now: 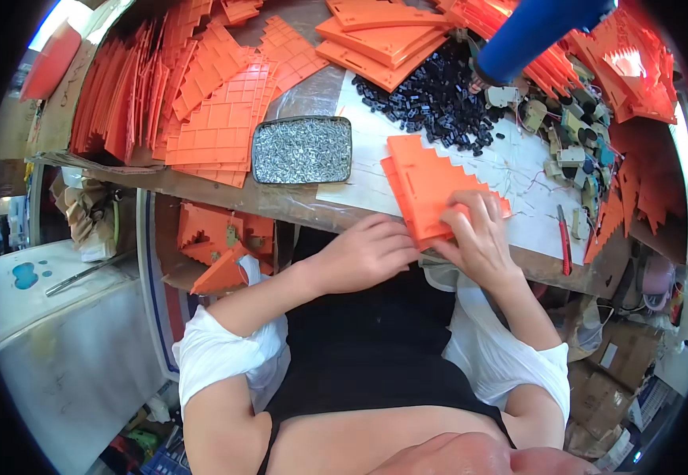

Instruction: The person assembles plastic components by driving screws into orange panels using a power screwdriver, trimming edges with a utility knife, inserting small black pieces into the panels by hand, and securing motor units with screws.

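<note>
Two orange plastic panels with a stepped edge (pixel 437 178) lie overlapped in front of me, their lower corner at the table edge. My right hand (pixel 482 237) grips the lower right part, with fingers bent on top and the thumb at the near edge. Beside the lower left corner is my left hand (pixel 367 253), its fingers curled together and the tips at the panels' edge. Whatever the left fingers pinch, if anything, is hidden. Just beyond the panels lies a heap of small black plastic parts (pixel 431 99). A blue power screwdriver (pixel 545 39) hangs above it, tip down.
Left of the panels sits a tray of small metal screws or pins (pixel 302 150). Stacked orange panels (pixel 209 142) fill the left and back. On the right are small motor-like units with wires (pixel 569 150) and a red-handled tool (pixel 564 241). A box below holds orange pieces (pixel 217 241).
</note>
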Motion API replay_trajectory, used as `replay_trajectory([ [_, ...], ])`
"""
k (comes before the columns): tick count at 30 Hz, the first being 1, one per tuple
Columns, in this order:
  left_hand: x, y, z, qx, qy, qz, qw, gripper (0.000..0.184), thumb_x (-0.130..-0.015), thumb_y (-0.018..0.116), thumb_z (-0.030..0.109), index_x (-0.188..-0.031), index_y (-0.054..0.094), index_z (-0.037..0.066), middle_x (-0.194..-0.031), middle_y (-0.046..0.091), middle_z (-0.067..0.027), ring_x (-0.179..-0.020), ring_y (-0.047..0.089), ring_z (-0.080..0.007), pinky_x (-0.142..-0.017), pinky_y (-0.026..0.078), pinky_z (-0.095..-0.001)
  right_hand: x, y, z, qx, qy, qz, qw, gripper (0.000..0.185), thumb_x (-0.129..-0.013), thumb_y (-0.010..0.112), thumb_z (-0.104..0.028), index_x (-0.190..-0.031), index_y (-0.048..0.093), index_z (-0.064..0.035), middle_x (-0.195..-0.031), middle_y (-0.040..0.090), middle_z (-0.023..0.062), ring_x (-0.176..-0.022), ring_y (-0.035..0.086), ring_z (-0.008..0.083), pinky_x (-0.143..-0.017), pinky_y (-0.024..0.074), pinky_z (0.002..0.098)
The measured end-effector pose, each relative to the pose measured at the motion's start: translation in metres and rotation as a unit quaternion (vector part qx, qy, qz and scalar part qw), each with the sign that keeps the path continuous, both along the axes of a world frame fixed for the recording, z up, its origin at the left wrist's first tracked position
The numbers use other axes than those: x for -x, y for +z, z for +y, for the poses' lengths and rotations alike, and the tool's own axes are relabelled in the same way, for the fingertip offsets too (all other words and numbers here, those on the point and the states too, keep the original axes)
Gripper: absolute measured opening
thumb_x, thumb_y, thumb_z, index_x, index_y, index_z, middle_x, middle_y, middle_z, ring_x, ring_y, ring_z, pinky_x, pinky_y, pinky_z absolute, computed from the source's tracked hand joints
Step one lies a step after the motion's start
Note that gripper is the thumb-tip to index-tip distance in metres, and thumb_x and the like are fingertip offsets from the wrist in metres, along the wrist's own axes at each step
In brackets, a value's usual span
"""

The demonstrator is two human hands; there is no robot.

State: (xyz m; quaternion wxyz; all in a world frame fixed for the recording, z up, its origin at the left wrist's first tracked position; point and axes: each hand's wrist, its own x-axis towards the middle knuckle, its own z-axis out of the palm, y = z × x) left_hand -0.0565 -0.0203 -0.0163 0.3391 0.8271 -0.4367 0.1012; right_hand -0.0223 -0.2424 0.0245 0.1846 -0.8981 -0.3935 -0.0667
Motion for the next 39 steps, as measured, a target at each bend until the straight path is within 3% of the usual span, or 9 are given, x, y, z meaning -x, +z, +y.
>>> replay_trajectory([
  [4, 0.010, 0.006, 0.018, 0.057, 0.074, 0.042, 0.995, 0.026, -0.069, 0.069, 0.001, -0.093, 0.061, 0.008, -0.087, 0.062, -0.0052, -0.086, 0.060, -0.0238, -0.077, 0.047, -0.0358, -0.014, 0.000, -0.013, 0.035, -0.030, 0.041, 0.998, 0.084, -0.056, 0.077, -0.047, -0.126, 0.047, -0.0122, -0.137, 0.034, 0.0189, -0.121, 0.037, 0.0407, -0.100, 0.0335, 0.0479],
  [11, 0.006, 0.013, 0.012, 0.135, 0.151, 0.037, 0.979, 0.026, -0.068, 0.068, -0.006, -0.090, 0.061, 0.006, -0.079, 0.063, -0.0047, -0.074, 0.061, -0.0245, -0.068, 0.046, -0.0341, -0.027, -0.016, -0.022, 0.052, -0.006, 0.027, 0.998, 0.082, -0.056, 0.070, -0.058, -0.126, 0.052, -0.0181, -0.130, 0.043, 0.0157, -0.113, 0.044, 0.0366, -0.097, 0.0356, 0.0472],
  [14, 0.004, 0.013, 0.006, 0.164, 0.156, 0.083, 0.970, 0.032, -0.068, 0.066, -0.005, -0.098, 0.060, 0.005, -0.086, 0.063, -0.0052, -0.080, 0.061, -0.0233, -0.072, 0.047, -0.0351, -0.031, -0.007, -0.019, 0.044, 0.010, -0.002, 0.999, 0.080, -0.055, 0.070, -0.058, -0.123, 0.055, -0.0193, -0.129, 0.045, 0.0136, -0.111, 0.046, 0.0344, -0.095, 0.0367, 0.0467],
  [20, -0.005, -0.001, 0.003, -0.150, 0.086, -0.001, 0.985, 0.051, -0.078, 0.062, 0.019, -0.126, 0.050, 0.004, -0.135, 0.046, -0.0108, -0.123, 0.046, -0.0245, -0.098, 0.039, -0.0419, -0.037, -0.016, -0.024, 0.103, 0.057, 0.029, 0.993, 0.078, -0.058, 0.064, -0.064, -0.123, 0.057, -0.0215, -0.131, 0.044, 0.0125, -0.112, 0.045, 0.0322, -0.095, 0.0351, 0.0454],
  [27, -0.010, 0.008, -0.008, -0.083, 0.101, 0.069, 0.989, 0.046, -0.078, 0.064, 0.017, -0.120, 0.054, 0.002, -0.127, 0.053, -0.0118, -0.118, 0.051, -0.0261, -0.097, 0.041, -0.0417, -0.053, -0.009, -0.028, 0.121, 0.087, 0.039, 0.988, 0.076, -0.062, 0.056, -0.069, -0.122, 0.058, -0.0220, -0.131, 0.044, 0.0129, -0.118, 0.042, 0.0327, -0.099, 0.0318, 0.0471],
  [30, -0.033, 0.020, 0.018, 0.062, 0.142, 0.139, 0.978, 0.027, -0.077, 0.065, 0.010, -0.102, 0.058, 0.004, -0.099, 0.060, -0.0136, -0.094, 0.057, -0.0292, -0.084, 0.045, -0.0406, -0.068, 0.025, -0.022, 0.014, 0.047, -0.019, 0.999, 0.061, -0.074, 0.055, -0.060, -0.118, 0.060, -0.0178, -0.132, 0.045, 0.0128, -0.127, 0.036, 0.0308, -0.107, 0.0254, 0.0463],
  [32, -0.046, 0.038, 0.040, 0.022, 0.261, 0.109, 0.959, 0.020, -0.076, 0.065, 0.008, -0.094, 0.058, 0.003, -0.091, 0.058, -0.0119, -0.089, 0.055, -0.0304, -0.080, 0.044, -0.0396, -0.104, 0.051, -0.035, -0.147, -0.107, -0.152, 0.972, 0.037, -0.087, 0.059, -0.018, -0.120, 0.054, -0.0012, -0.128, 0.050, 0.0114, -0.117, 0.049, 0.0265, -0.101, 0.0368, 0.0373],
  [33, -0.055, 0.047, 0.048, -0.044, 0.309, 0.071, 0.947, 0.019, -0.076, 0.065, 0.007, -0.093, 0.058, 0.003, -0.093, 0.057, -0.0101, -0.092, 0.053, -0.0305, -0.081, 0.042, -0.0385, -0.130, 0.079, -0.013, -0.388, -0.025, -0.157, 0.908, 0.043, -0.087, 0.061, -0.013, -0.124, 0.047, 0.0026, -0.127, 0.052, 0.0134, -0.112, 0.053, 0.0225, -0.097, 0.0409, 0.0340],
  [39, -0.067, 0.026, 0.068, -0.089, 0.291, 0.094, 0.948, 0.013, -0.076, 0.066, 0.008, -0.084, 0.058, 0.003, -0.087, 0.054, -0.0094, -0.088, 0.051, -0.0287, -0.079, 0.041, -0.0366, -0.184, 0.136, 0.044, -0.505, -0.066, 0.109, 0.853, 0.056, -0.085, 0.065, -0.031, -0.129, 0.042, -0.0026, -0.127, 0.050, 0.0123, -0.109, 0.052, 0.0177, -0.093, 0.0425, 0.0329],
])
